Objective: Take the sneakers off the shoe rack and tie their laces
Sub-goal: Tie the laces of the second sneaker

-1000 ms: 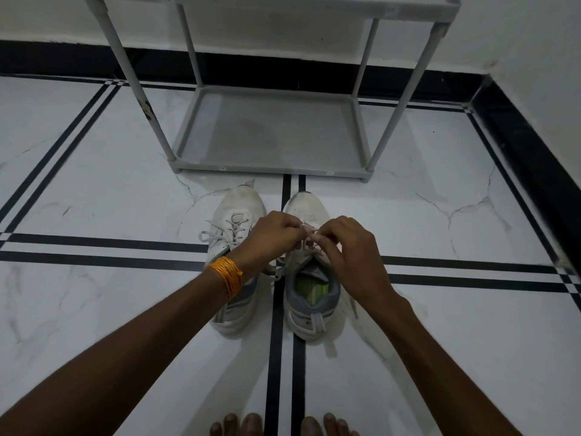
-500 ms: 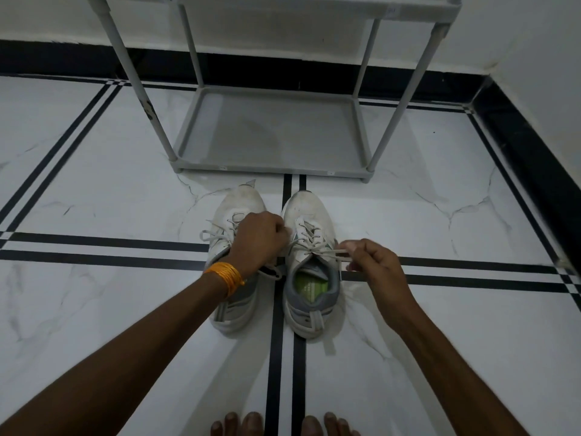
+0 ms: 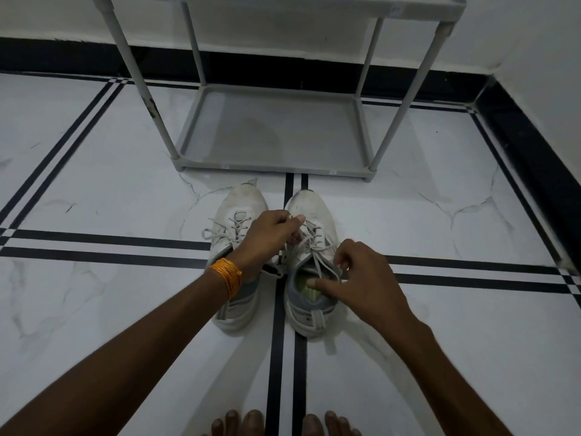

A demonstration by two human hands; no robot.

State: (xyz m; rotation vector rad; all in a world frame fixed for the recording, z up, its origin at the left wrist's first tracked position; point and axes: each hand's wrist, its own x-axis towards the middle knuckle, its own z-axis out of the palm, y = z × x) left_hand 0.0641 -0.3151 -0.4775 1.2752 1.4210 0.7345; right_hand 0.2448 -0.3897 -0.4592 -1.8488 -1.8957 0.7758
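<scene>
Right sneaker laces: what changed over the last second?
Both hands met over the right sneaker, then pulled apart. Now the left hand holds a lace up near the toe, and the right hand has come back by the shoe opening, forefinger out. Both sneakers and the rack stayed put.

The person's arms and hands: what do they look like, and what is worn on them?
Both arms are bare, with no sleeves in view and no gloves. The left hand has a stack of thin orange bangles or threads around its wrist. The right hand and its wrist carry nothing: no watch or band shows. Rings, if any, are too small to tell.
</scene>
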